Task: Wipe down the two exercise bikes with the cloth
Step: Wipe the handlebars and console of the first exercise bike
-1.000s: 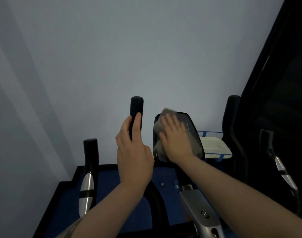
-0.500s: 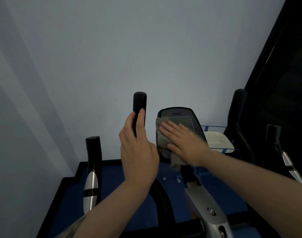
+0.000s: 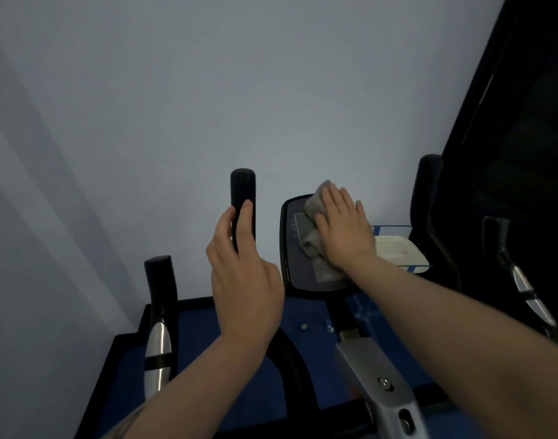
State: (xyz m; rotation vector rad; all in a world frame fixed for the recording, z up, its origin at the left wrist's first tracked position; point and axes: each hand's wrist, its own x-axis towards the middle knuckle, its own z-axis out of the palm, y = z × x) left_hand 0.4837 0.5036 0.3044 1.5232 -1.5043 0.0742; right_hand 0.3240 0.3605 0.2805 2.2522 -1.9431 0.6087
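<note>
The exercise bike's black console (image 3: 298,248) stands in the middle of the view, screen tilted toward me. A grey cloth (image 3: 312,204) lies bunched over the console's upper right part. My right hand (image 3: 344,229) presses flat on the cloth with straight fingers. My left hand (image 3: 242,289) grips the upright black handlebar grip (image 3: 242,188) left of the console, thumb and fingers on either side of it. Below the console runs the bike's silver post (image 3: 375,375).
A second black and silver handle (image 3: 160,280) stands at the left, and two more handles (image 3: 429,191) rise at the right by a dark machine (image 3: 521,280). A white tray (image 3: 398,248) sits behind the console. A blue mat (image 3: 195,331) covers the floor; a pale wall is close ahead.
My right hand slid the cloth down to the console's lower left, then back up to its upper right. My left hand stayed on the handlebar grip.
</note>
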